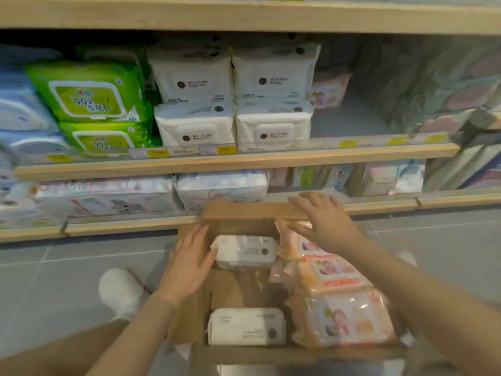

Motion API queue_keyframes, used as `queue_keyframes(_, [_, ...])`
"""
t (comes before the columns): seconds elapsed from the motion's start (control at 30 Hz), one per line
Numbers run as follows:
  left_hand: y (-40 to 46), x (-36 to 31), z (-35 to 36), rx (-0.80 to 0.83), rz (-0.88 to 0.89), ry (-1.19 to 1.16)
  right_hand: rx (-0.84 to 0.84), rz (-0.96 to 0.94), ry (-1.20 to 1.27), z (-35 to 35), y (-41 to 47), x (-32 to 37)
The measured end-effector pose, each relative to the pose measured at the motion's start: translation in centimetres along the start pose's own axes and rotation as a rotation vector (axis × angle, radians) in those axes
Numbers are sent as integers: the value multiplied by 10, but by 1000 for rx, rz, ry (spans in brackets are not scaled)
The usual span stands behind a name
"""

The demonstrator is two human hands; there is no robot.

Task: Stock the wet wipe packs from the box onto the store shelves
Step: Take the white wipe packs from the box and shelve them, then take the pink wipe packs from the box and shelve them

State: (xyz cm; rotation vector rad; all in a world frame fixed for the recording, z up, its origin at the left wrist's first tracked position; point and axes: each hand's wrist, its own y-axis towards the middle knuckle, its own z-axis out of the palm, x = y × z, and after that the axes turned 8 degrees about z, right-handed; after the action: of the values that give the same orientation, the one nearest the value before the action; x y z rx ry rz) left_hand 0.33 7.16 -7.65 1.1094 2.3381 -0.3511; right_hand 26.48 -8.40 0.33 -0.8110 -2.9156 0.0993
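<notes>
An open cardboard box [238, 213] stands on the floor before the shelves. Inside lie two white wet wipe packs, one at the far end [245, 251] and one at the near end [246, 325], plus several orange-pink packs [334, 275] along the right side. My left hand [189, 260] is spread flat at the box's left wall, its thumb touching the far white pack. My right hand [324, 219] hovers with straight fingers over the farthest orange-pink pack; contact with it is unclear. Neither hand holds anything.
The middle shelf [238, 158] carries white packs [233, 99] stacked two high, green packs [89, 96] and blue ones to their left, and a gap with one pink pack [326, 92] at the back. The lower shelf [130, 226] holds larger packs. A white shoe [122, 291] rests on grey tiles.
</notes>
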Motion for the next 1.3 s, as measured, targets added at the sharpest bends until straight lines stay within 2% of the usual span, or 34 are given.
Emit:
queue_keyframes(0.2, [-61, 8, 51, 143, -95, 6, 189, 29, 87, 60, -74, -9])
queue_keyframes(0.33, [-74, 11, 74, 167, -115, 154, 355, 70, 87, 92, -101, -31])
queue_keyframes(0.4, [-75, 12, 79, 178, -130, 200, 409, 84, 112, 101, -109, -38])
queue_keyframes(0.53, [-73, 14, 86, 225, -152, 255, 408, 83, 106, 104, -113, -41])
queue_keyframes(0.7, [-65, 5, 88, 249, -190, 303, 539, 90, 170, 97, -106, -51])
queue_keyframes(1.03, [-45, -3, 77, 286, -260, 186, 633, 119, 165, 90, -110, -55])
queue_keyframes(1.3, [-40, -8, 72, 322, -290, 199, 470, 93, 115, 87, -121, -55])
